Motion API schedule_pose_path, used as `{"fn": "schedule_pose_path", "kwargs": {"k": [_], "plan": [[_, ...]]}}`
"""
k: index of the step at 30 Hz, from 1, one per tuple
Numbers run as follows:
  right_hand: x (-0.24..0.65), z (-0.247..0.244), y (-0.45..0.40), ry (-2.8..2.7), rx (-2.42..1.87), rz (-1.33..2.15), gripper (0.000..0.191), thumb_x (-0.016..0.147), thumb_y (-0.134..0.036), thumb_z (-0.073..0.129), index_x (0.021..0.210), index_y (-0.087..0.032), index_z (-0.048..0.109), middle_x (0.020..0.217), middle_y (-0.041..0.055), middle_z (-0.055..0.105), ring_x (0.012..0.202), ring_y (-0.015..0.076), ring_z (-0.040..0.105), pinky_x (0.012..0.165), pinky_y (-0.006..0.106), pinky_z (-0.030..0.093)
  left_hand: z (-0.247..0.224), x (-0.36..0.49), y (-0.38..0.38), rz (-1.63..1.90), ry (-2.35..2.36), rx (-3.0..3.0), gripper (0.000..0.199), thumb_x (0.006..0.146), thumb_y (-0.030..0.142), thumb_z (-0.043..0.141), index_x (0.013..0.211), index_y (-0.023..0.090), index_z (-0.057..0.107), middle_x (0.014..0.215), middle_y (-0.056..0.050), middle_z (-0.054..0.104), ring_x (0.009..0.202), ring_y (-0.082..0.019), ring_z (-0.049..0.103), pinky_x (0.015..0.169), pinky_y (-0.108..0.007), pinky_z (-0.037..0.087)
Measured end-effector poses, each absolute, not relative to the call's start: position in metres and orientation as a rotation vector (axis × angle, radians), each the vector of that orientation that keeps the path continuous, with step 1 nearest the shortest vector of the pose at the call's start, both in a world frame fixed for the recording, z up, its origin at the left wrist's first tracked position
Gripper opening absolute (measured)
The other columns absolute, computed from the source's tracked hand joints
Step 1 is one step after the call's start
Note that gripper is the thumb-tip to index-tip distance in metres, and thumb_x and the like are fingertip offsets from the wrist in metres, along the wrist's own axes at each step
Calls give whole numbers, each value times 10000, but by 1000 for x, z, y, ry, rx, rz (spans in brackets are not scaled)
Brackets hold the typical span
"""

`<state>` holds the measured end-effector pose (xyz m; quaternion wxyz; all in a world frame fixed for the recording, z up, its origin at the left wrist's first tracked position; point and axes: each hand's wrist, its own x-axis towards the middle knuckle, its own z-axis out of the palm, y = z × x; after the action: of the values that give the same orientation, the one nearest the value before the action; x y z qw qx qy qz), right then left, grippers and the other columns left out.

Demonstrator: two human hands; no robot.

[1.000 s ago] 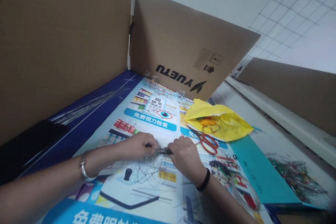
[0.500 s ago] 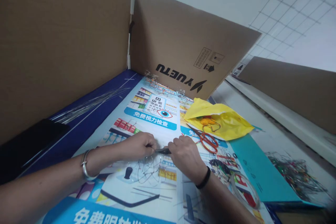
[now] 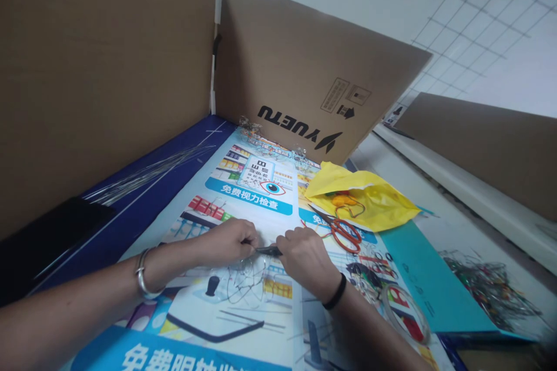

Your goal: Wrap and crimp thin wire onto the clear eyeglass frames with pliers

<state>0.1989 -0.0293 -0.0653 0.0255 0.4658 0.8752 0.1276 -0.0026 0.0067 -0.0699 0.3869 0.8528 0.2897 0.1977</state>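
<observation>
In the middle of the printed sheet, my right hand (image 3: 307, 258) is closed around a small pair of dark pliers (image 3: 268, 251), whose handles are hidden in the palm. The plier tips point left and meet the fingertips of my left hand (image 3: 230, 240), which is closed in a pinch. A bent, thin wire shape (image 3: 246, 281) shows just below the left fingertips and plier tips. What exactly lies between the left thumb and finger is too small to see clearly, but it appears to be part of that wire.
Orange-handled scissors (image 3: 346, 236) lie right of my hands, by an open yellow bag (image 3: 374, 200). A clear round container (image 3: 405, 314) sits near my right forearm. Tangled wire pieces (image 3: 487, 287) lie far right. Straight wires (image 3: 152, 174) rest left. Cardboard walls (image 3: 304, 58) stand behind.
Both hands stay almost in place. My right hand and the pliers have shifted very slightly left, with the plier tips still at the left fingertips.
</observation>
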Motion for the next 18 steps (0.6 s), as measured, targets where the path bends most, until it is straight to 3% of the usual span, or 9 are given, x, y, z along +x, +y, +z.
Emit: {"fn": "schedule_pose_path", "kwargs": {"k": [18], "plan": [[198,-64,-29,2675,1437,390,50,745,-175,512,717,-189,551,678,29,583,645,172,500,574,298,225,-73,-3,7,482,776,2158,151,628,53,433,570,147,536,646,11,548,660,-114,510,635,-206,363]]}}
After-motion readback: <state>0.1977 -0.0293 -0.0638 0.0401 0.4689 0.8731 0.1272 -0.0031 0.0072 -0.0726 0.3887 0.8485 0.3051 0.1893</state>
